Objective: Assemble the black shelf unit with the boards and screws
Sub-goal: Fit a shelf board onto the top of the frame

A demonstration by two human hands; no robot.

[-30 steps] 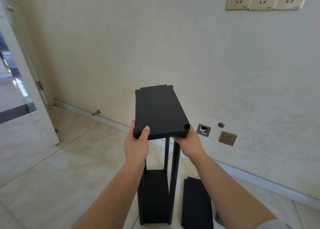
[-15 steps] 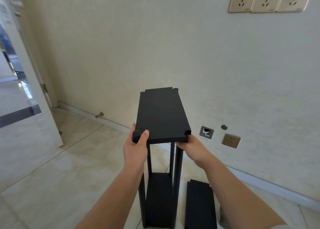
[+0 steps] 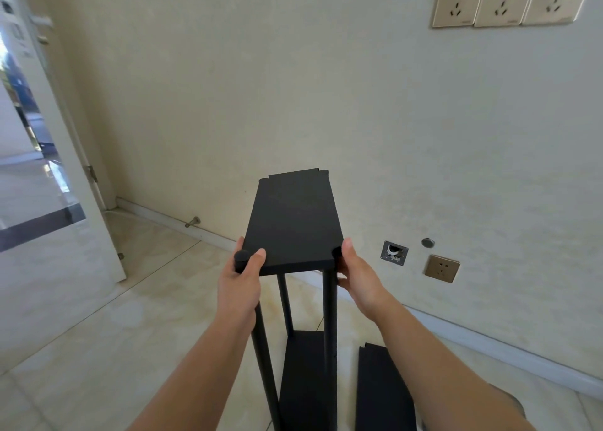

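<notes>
Two hands hold the near end of the top board [image 3: 293, 222], one at each corner. I think the step now is to seat this board on the poles, so it should go down flat, with each corner notch lined up on its pole before any push. Pushing one side first could tip it.

Start at the left. The left hand [image 3: 239, 287] wraps round the left pole [image 3: 242, 261] just under its round top, and its thumb lies on the board's corner. That pole's top sticks up above the board.

Between the hands the board lies level and reaches away toward the wall [image 3: 326, 104]. Below the hands a lower board [image 3: 303, 381] sits between the poles.

The right hand [image 3: 359, 277] grips the right pole [image 3: 329, 316] at the other corner, thumb pointing up beside the board's edge. Both arms reach forward, elbows bent a little. Below the right arm, a spare board [image 3: 381, 394] lies on the floor [image 3: 98, 349].
</notes>
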